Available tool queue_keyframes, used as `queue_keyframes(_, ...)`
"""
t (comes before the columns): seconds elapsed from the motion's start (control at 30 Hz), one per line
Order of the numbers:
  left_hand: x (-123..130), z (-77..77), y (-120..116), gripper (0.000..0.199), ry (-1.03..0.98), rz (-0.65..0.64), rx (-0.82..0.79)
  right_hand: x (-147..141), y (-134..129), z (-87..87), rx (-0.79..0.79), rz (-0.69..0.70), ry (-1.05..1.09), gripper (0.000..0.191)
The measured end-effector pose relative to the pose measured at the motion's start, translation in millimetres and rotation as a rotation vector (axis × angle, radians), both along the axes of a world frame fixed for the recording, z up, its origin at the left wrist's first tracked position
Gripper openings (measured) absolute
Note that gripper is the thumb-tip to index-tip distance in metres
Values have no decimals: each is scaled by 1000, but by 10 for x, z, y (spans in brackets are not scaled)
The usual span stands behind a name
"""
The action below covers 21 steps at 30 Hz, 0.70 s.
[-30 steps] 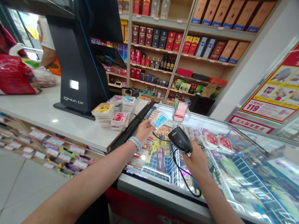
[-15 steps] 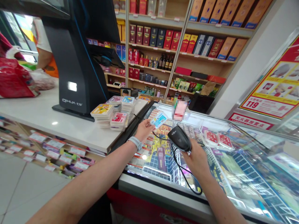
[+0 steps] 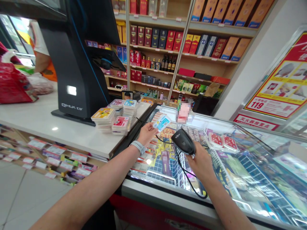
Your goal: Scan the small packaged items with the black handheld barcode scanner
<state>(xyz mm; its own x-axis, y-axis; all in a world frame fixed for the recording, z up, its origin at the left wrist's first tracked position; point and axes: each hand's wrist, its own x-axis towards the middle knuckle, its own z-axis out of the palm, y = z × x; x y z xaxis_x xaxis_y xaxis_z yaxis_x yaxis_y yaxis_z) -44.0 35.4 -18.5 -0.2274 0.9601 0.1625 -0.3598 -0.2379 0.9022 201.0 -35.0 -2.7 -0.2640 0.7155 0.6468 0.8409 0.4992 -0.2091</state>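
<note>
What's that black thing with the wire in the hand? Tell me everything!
It is a rounded, glossy black plastic handheld barcode scanner, with small pale lettering on top. The person's right hand grips its lower end, tilting it over a glass freezer lid. A thin black cord hangs from it in a loop.

Left hand (image 3: 146, 134) with a pale blue card (image 3: 162, 123), right hand (image 3: 200, 164) around a corded barcode scanner (image 3: 184, 141)

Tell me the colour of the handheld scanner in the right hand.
Black: the handheld scanner shows best in the head view, held in the right hand.
</note>
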Motion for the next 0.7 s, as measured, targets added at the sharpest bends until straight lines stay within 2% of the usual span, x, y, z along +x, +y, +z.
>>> queue_keyframes(0.7,-6,-1,1,37,-2,-16,-17,5,2,-15,-23,26,40,26)
